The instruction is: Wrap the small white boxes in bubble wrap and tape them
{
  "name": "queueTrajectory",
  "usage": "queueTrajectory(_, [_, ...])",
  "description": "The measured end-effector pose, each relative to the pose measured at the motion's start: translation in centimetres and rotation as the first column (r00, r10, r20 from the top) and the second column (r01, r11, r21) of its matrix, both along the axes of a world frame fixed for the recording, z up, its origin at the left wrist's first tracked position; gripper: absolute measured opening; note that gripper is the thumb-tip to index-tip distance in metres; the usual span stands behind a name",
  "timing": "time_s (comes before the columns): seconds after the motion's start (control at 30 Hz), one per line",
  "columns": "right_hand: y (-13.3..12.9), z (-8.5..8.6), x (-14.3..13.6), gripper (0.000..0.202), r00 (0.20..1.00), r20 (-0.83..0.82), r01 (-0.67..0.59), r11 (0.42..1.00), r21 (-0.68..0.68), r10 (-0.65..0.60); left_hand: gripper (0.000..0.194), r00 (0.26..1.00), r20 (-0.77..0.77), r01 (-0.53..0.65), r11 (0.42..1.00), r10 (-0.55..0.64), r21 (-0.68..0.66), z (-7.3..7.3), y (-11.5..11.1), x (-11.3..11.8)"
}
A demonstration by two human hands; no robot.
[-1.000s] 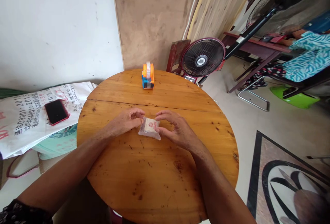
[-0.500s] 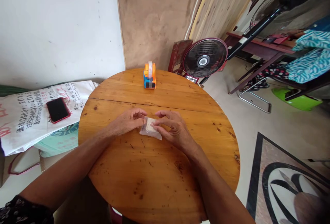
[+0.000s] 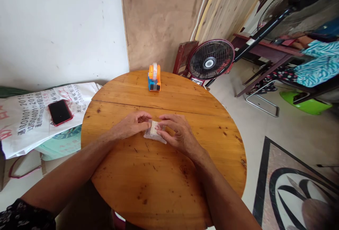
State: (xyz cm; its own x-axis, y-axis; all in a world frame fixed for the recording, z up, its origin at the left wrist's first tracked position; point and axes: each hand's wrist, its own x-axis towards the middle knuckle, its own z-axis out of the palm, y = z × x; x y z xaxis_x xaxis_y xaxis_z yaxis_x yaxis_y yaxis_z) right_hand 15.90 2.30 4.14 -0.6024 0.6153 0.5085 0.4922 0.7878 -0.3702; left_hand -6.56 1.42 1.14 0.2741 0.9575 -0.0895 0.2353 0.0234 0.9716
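A small clear-plastic packet (image 3: 155,134) with a pale, whitish piece on top lies on the round wooden table (image 3: 127,184) between my hands. My left hand (image 3: 135,124) has its curled thumb and fingers at the packet's upper left corner. From the other side, my right hand (image 3: 176,129) bends over the packet, thumb and fingers closed on its right part. What the plastic contains cannot be made out. Farther back on the table stands an orange and blue tape dispenser (image 3: 154,78), out of reach of both hands.
A phone in a red case (image 3: 60,112) rests on white printed sacks (image 3: 29,117) left of the table. Beyond the table's right side stand a dark red fan (image 3: 210,62) and a larger fan (image 3: 275,25). A seated person in patterned clothes (image 3: 317,60) is at the right.
My right fingers have shifted slightly on the packet, showing a little more of its pale top. My left hand and the packet stay nearly in place.
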Motion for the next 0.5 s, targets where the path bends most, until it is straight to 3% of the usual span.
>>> queueTrajectory(0.23, [0.0, -0.5, -0.5, 0.016, 0.997, 0.067, 0.018, 0.988, 0.15, -0.028, 0.037, 1.0, 0.012, 0.017, 0.999, -0.017, 0.033, -0.8, 0.2, -0.2])
queueTrajectory(0.5, [0.0, -1.1, -1.0, 0.015, 0.997, -0.059, 0.055, 0.998, 0.02, -0.054, 0.046, 0.997, -0.077, -0.001, 1.0, 0.003, 0.027, 0.4, -0.3, 0.0])
